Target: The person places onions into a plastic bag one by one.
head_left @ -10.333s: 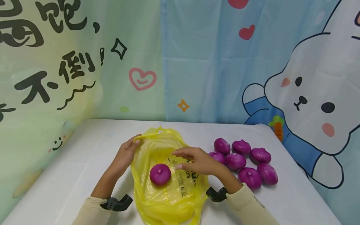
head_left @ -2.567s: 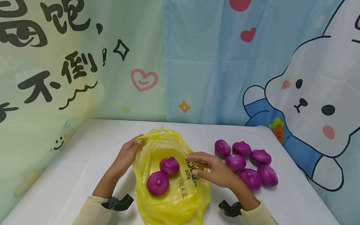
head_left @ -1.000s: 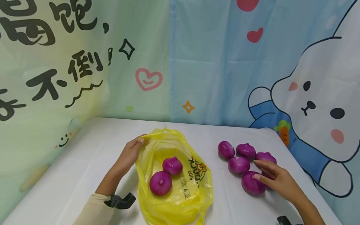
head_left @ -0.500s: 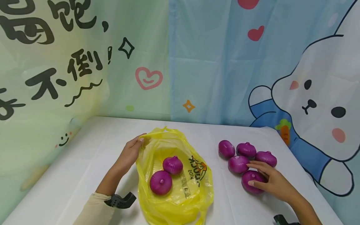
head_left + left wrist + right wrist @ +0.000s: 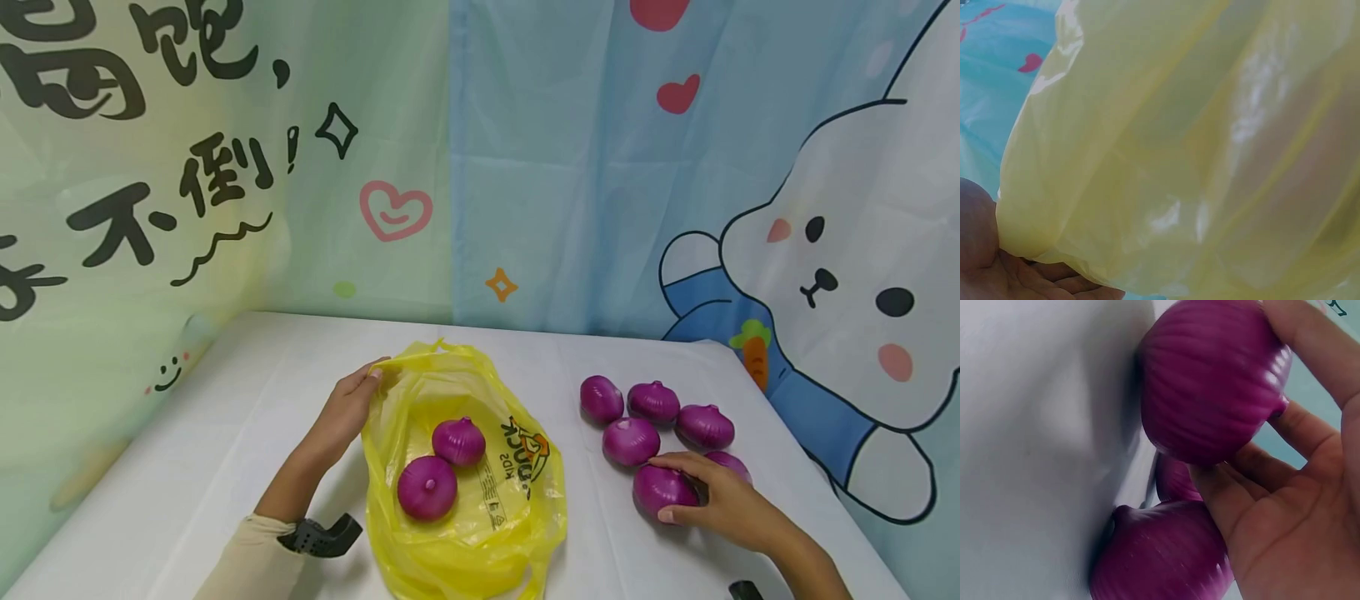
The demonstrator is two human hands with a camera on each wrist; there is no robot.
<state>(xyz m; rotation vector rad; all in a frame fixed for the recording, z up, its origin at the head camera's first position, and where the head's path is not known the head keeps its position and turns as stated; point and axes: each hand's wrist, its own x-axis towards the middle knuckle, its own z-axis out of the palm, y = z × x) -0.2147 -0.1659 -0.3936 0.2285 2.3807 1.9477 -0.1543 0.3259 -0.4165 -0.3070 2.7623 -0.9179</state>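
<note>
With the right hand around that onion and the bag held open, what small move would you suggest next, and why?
Probably lift the onion and carry it left into the yellow bag. The right hand already grips it on the table, and the left hand holds the bag's rim up so the mouth gapes. Two onions already lie inside, with room beside them.

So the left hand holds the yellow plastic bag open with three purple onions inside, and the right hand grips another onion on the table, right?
Not quite: the yellow plastic bag holds two purple onions, not three, as the head view shows. The left hand does hold its rim, and the right hand grips another purple onion on the white table.
</note>
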